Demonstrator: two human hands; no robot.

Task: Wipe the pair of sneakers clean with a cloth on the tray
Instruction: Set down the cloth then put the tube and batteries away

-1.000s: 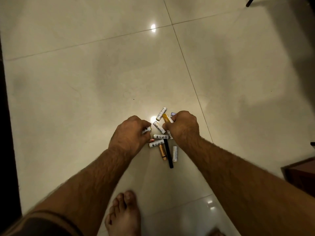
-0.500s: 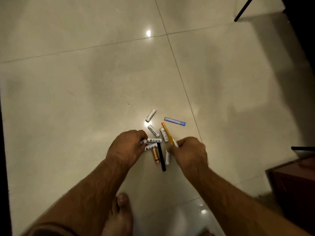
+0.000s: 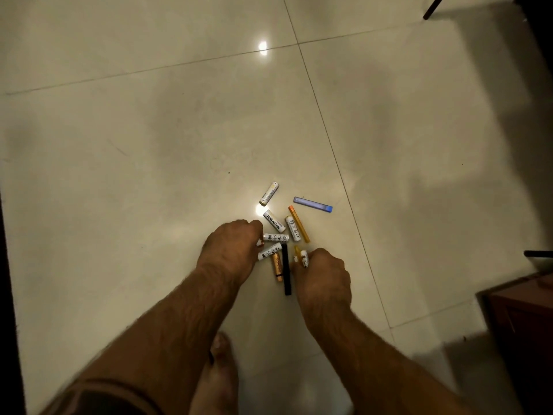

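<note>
Hands among batteries on the floor
Left hand (image 3: 230, 250) pinches a small battery (image 3: 260, 242); right hand (image 3: 321, 272) grips a white battery (image 3: 304, 256).

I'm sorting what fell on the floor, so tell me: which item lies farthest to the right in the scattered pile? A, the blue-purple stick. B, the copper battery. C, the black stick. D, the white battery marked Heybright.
A: the blue-purple stick lies right of the black stick, copper battery and Heybright battery.
</note>
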